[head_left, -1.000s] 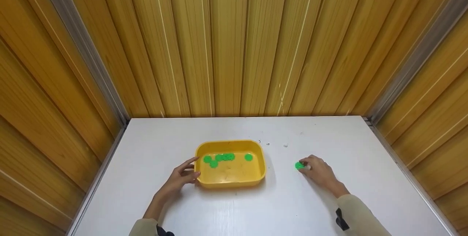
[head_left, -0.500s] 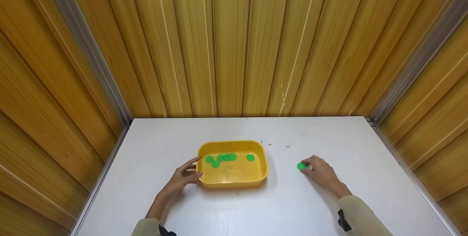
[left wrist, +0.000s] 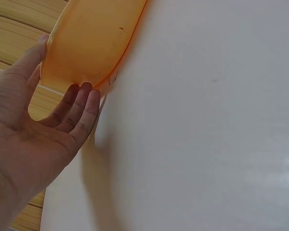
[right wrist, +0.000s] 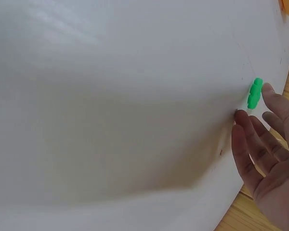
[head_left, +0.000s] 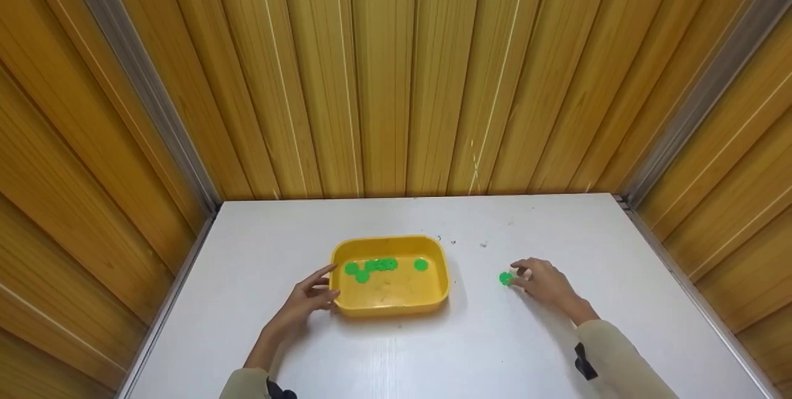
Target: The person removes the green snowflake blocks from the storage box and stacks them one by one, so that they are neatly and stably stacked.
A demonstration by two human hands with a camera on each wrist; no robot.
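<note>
My left hand (head_left: pixel 304 300) holds the left side of a yellow plastic tray (head_left: pixel 390 310); in the left wrist view, one digit reaches the rim while several fingertips press the outer wall. Inside the tray lie several small green notched plastic discs (head_left: pixel 421 265), most of them grouped toward the left. To the right of the tray, another green disc (head_left: pixel 505 278) is on the white table. My right hand (head_left: pixel 544 281) is right beside it, with the thumb tip at its edge and the other fingers parted from it. The right wrist view shows this disc (right wrist: pixel 254 93) nearly edge-on.
The white table (head_left: pixel 408 362) meets wood-patterned walls (head_left: pixel 390 77) at the back and sides. A few tiny specks (head_left: pixel 484 244) lie on the table between the tray and my right hand, farther back.
The fingers of my right hand have parted from the green disc and moved slightly back and right, leaving it on the table. My left hand stays at the tray.
</note>
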